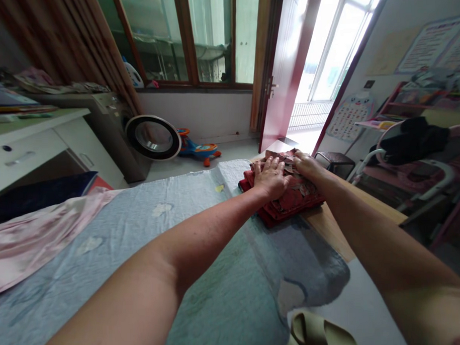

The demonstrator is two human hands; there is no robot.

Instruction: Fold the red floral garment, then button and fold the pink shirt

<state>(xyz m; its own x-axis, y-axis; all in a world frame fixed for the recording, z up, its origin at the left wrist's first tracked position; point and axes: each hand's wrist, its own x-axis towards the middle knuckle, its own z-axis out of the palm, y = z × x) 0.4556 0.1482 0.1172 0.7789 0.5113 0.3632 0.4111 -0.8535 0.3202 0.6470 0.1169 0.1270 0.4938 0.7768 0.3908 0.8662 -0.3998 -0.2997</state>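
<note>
A: Where are the hands?

B: Both arms reach forward to about one o'clock. The left hand (270, 177) lies flat, palm down, on a folded red patterned cloth (287, 198). Its grip is released, fingers spread, pressing rather than grasping.

A: And the other one?

B: The right hand (308, 165) rests on the same cloth, just beside the left at its three o'clock side. Its fingers lie over the top fold; I cannot tell whether they curl around any fabric.

A: Where does the cloth sit?

B: At the far corner of the bed, on the edge of a light blue blanket (202, 254), partly over a wooden board (326, 224) showing at the bed's three o'clock side.

A: Anything else nearby?

B: A pink sheet (36, 234) lies at nine o'clock on the bed. Beyond it, a white desk (33, 144). At twelve o'clock on the floor stand a round fan (153, 137) and a toy ride-on car (199, 149). A tan slipper (318, 333) shows at five o'clock.
</note>
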